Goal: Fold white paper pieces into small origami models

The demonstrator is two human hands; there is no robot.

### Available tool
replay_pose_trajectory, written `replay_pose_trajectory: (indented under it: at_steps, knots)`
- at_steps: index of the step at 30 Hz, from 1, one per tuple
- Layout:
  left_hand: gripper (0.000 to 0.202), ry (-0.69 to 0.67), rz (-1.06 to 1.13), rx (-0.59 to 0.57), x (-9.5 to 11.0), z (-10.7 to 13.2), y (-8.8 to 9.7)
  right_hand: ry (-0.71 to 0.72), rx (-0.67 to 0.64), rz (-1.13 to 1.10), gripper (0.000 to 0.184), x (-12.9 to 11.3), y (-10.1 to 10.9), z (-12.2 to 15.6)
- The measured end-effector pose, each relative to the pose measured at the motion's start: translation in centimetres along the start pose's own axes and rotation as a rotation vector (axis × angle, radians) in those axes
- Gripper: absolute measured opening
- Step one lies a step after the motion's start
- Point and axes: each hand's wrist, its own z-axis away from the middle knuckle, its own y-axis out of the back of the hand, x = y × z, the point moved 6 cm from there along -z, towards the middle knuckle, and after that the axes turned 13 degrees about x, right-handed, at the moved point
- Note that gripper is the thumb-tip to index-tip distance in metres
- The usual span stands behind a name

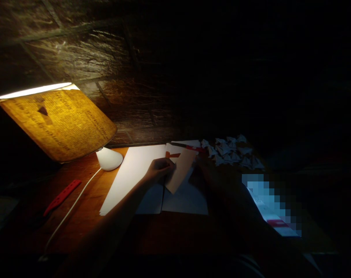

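My left hand (160, 168) pinches the left edge of a small rectangular piece of paper (181, 172), which is tilted and raised over white sheets. At the paper's right edge is my right hand (202, 172), in deep shadow, with its fingers curled against that edge; their exact grip is hard to make out. Beneath both hands lie large white paper sheets (134, 170), side by side. Behind the held paper, a red-and-black tool (189, 147) rests on the sheets, partly covered.
Several small folded paper shapes (229, 152) cluster at the back right. A lit table lamp (56, 123) with a white cord stands left. On the wooden table (85, 208) lies a red flat tool (62, 197). A glowing, blurred-out screen (275, 206) is at right; a stone wall rises behind.
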Motion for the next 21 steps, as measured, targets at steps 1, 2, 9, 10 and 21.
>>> replay_pose_trajectory:
  at_steps: [1,2,9,10,21]
  knots:
    - [0.038,0.007,-0.014,-0.013,-0.1,0.1,-0.1,-0.002,0.017,0.01,0.046,-0.1,0.2,0.0]
    - [0.038,0.008,-0.028,-0.031,-0.1,0.1,-0.2,0.0,0.04,0.021,0.044,-0.3,0.4,0.1]
    - [0.04,-0.066,-0.028,-0.141,0.4,0.2,-0.6,-0.021,0.076,-0.085,0.05,-0.5,0.7,0.2]
    - [0.041,-0.075,-0.022,-0.16,0.4,0.2,-0.7,-0.023,0.058,-0.081,0.046,-0.4,0.5,0.2]
    - [0.037,-0.071,-0.289,-0.224,0.4,0.9,-1.5,0.085,-0.163,0.117,0.023,0.5,-0.7,0.1]
